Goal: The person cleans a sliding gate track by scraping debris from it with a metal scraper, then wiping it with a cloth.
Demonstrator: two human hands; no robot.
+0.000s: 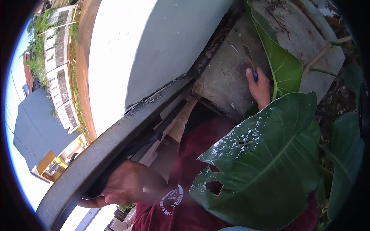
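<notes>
In the head view, your right hand (260, 86) is at two o'clock, closed around the blue handle of a thin-bladed tool (251, 63); its blade points to eleven, over the stained slab (221, 73). A big holed leaf (262, 165) spreads at four o'clock, just below your wrist. Your left hand (127, 183), blurred at seven, is beside the grey rail (96, 163); you can't tell whether it grips.

Apparel: maroon shirt (196, 150), dark area at its upper edge, nature unclear | Marking: white circular print (172, 199) on the front, curved lettering around an inner emblem, "ALAM" legible within, remainder partly blurred | Hands: left hand (122, 185) and right hand (259, 86), both bare
</notes>
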